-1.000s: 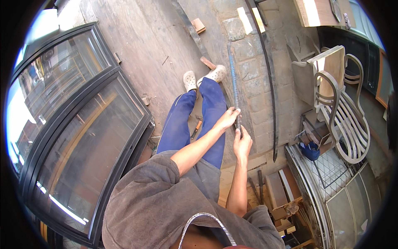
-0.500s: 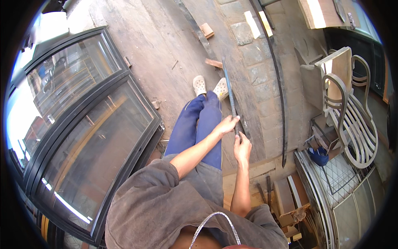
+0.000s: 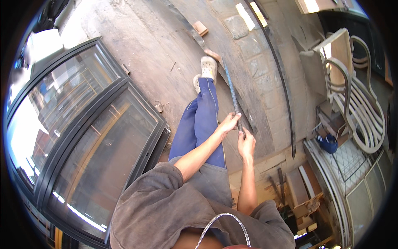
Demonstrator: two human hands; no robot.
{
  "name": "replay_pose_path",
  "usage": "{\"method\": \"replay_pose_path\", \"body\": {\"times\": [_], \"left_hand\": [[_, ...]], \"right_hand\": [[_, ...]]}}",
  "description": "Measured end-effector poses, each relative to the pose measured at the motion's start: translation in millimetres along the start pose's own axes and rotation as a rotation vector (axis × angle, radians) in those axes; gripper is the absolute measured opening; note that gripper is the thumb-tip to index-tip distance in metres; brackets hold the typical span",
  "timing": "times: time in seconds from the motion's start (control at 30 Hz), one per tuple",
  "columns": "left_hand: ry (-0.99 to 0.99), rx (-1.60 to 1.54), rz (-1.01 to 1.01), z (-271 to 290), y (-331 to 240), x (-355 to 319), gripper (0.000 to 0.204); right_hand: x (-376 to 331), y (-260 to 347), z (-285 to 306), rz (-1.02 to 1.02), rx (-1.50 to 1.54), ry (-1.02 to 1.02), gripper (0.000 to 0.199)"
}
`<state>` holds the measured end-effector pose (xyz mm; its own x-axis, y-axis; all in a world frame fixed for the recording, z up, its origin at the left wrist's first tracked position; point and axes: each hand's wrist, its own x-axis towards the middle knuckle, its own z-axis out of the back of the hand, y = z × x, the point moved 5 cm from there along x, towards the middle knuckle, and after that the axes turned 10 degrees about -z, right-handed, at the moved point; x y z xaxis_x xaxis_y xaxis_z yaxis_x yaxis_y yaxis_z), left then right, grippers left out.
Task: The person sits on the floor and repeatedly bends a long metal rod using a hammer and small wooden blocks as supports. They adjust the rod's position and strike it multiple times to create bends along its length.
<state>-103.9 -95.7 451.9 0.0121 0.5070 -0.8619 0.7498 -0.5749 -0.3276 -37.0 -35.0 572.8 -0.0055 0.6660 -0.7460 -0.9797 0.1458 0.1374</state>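
A long, thin blue-grey metal bar (image 3: pixel 231 89) points away from me, slanting slightly left toward its far end. My left hand (image 3: pixel 229 123) is closed around it. Just behind and to the right, my right hand (image 3: pixel 246 142) grips the near end with the thumb along it. The bar's far tip is beside a small reddish wood piece (image 3: pixel 212 54) on the ground. One of my light clogs (image 3: pixel 209 67) is right against that wood piece. Under the bar, a long dark strip (image 3: pixel 188 27) lies on the ground; I cannot tell whether they touch.
Dark-framed glass panels (image 3: pixel 101 141) lean at the left. A wood block (image 3: pixel 200 28) sits farther ahead. Another long, dark, curved strip (image 3: pixel 283 83) lies on the paving to the right, with a slatted wooden chair (image 3: pixel 365 112) beyond. Wood pieces (image 3: pixel 299 186) are stacked at lower right.
One foot has stepped forward to the small wood piece, while the other is now partly behind it. Both hands keep their grip on the bar. My view has shifted slightly.
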Motion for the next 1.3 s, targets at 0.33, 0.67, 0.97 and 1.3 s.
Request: {"method": "replay_pose_path", "body": {"times": [0.33, 0.67, 0.97, 1.3], "left_hand": [[-0.051, 0.104, 0.071, 5, 15, 19, 0.068], [-0.337, 0.83, -0.353, 97, -21, 137, 0.051], [-0.152, 1.429, -0.838, 165, -94, 444, 0.039], [0.024, 1.888, -0.642, 165, -49, 586, 0.033]], "right_hand": [[7, -22, -16, -0.046, -0.052, -0.047, 0.034], [52, -62, -64, -0.472, 0.471, 0.158, 0.033], [142, -162, -76, -0.376, -0.153, 0.021, 0.033], [186, -210, -76, -0.452, -0.144, 0.053, 0.03]]}}
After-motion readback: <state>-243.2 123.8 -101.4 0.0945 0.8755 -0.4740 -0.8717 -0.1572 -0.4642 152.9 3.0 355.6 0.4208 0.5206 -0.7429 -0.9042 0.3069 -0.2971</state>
